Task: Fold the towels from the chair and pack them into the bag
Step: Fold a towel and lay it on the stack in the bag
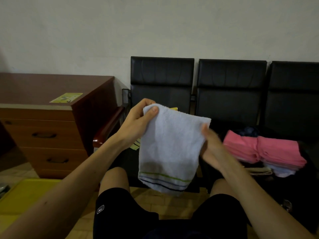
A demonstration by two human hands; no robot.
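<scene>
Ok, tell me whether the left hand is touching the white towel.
Touching: the head view shows the left hand pinching the white towel at its top corner.

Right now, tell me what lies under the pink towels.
A white towel and a beige towel poke out beneath the pink towels; the rest of them is covered.

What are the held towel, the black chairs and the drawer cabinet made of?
Towel: likely cotton terry, matte nubby pile, woven stripes near hem. Chairs: leather or vinyl, slight sheen, stitched panels. Cabinet: wood or wood-look laminate, smooth reddish-brown faces; can't tell which.
</scene>
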